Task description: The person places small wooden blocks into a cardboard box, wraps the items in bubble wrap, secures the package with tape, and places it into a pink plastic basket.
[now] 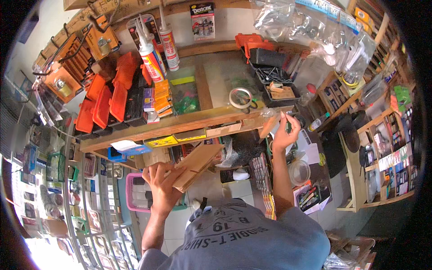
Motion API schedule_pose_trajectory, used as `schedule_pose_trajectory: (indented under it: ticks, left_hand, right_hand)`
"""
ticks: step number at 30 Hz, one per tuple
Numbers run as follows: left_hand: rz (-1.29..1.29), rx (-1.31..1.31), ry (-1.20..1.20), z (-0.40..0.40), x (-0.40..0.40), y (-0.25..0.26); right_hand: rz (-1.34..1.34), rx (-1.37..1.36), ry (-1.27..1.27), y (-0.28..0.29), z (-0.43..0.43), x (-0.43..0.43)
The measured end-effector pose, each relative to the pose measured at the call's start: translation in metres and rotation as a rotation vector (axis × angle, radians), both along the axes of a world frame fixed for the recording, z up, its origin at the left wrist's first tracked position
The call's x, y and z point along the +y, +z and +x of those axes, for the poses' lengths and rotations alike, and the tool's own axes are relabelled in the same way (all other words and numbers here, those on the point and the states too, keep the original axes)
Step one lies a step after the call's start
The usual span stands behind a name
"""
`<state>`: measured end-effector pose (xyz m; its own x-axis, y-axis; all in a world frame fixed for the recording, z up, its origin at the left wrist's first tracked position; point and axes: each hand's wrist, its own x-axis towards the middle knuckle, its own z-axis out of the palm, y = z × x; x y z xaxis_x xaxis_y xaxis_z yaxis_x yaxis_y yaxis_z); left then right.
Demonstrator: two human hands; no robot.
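Observation:
My left hand (165, 184) grips a folded piece of brown cardboard (199, 163), tilted in front of my chest below the counter's edge. My right hand (286, 133) is raised near the right end of the wooden counter, its thumb and fingertips brought together. A thin, clear or brownish strip (269, 125) lies beside those fingertips; whether they pinch it cannot be told. A roll of tape (240, 98) lies on the counter to the left of my right hand, with dark scissor-like handles (251, 105) beside it.
Silicone sealant tubes (152, 60) and black bins with orange lids (101, 108) stand on the counter's left part. A bin of screws or nails (273, 75) is at its right. A pink basket (129, 192) sits below left; a clear round tub (299, 172) stands at right.

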<state>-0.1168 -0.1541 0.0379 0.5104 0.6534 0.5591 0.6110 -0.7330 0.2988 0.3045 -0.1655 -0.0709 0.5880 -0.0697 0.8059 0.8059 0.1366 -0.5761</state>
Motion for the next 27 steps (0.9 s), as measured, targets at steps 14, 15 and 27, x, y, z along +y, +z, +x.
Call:
schedule_pose_trajectory:
  ticks: [14,15,27]
  left_hand:
    - [-0.076,-0.047,0.220,-0.030,-0.006,-0.040]
    - [-0.071,-0.052,0.219,-0.031,-0.005,-0.041]
    - [-0.124,-0.069,0.168,-0.025,-0.001,-0.045]
  right_hand:
    - [-0.094,-0.209,-0.184,-0.020,0.010,0.024]
    - [-0.088,-0.229,-0.178,-0.019,0.009,0.023]
    - [-0.244,-0.191,-0.145,-0.034,-0.017,0.036]
